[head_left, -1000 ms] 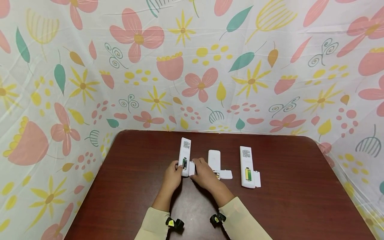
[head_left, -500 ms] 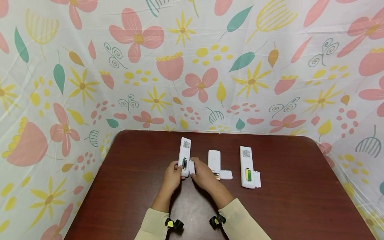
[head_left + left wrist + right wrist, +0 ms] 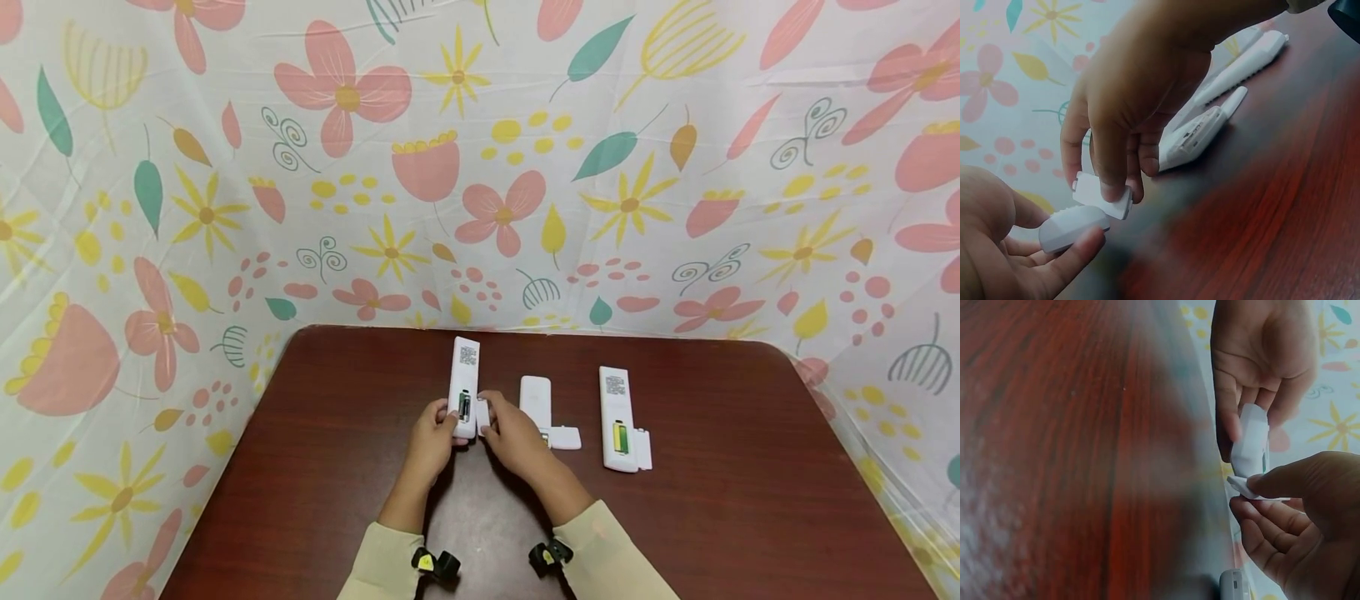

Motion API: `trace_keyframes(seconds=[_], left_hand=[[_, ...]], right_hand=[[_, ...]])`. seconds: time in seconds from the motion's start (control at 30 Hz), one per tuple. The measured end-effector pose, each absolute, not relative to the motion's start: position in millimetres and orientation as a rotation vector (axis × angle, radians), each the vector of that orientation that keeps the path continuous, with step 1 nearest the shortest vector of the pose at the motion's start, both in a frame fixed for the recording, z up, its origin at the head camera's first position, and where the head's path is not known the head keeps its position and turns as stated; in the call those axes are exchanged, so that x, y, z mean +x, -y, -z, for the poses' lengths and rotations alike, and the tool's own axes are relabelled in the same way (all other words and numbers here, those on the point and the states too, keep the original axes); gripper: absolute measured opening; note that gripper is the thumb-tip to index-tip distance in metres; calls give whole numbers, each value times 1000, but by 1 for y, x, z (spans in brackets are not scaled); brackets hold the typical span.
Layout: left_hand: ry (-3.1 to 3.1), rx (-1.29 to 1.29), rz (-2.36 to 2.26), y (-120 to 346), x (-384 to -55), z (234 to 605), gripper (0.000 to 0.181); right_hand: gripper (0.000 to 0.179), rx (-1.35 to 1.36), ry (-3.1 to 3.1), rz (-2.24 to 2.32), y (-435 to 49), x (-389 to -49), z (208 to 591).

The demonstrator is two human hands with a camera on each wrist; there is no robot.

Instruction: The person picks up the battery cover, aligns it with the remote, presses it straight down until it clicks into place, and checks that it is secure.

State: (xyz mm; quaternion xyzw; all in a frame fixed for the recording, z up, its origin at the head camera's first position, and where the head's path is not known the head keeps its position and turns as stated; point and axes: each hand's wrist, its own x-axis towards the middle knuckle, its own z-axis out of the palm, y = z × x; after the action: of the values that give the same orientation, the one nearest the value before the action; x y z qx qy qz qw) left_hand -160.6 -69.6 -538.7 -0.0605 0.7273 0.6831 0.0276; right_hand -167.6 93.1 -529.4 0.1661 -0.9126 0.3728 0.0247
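Observation:
My left hand grips the lower end of a white remote control with its back facing up. The battery compartment is uncovered, with something dark and metallic inside, too small to make out. Close by on the right, my right hand pinches a small white battery cover between thumb and fingers. In the left wrist view the cover is held up beside the remote's rounded end; I cannot tell whether they touch. The right wrist view shows the thumb on the cover.
A shorter white remote lies right of my right hand, its loose cover by its lower end. Farther right is a longer remote with a green-yellow battery showing and a cover alongside. A flowered cloth borders the dark table.
The cover, flat beside the remote a second ago, is now lifted and tilted in my right fingers. The remote has shifted slightly away from me in my left hand.

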Motion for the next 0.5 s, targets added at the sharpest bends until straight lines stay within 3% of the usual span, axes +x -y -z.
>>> trace_keyframes(seconds=[0.5], left_hand=[[-2073, -123, -2206, 66, -162, 533, 45]], right_hand=[[54, 466, 2723, -1267, -106, -170, 527]])
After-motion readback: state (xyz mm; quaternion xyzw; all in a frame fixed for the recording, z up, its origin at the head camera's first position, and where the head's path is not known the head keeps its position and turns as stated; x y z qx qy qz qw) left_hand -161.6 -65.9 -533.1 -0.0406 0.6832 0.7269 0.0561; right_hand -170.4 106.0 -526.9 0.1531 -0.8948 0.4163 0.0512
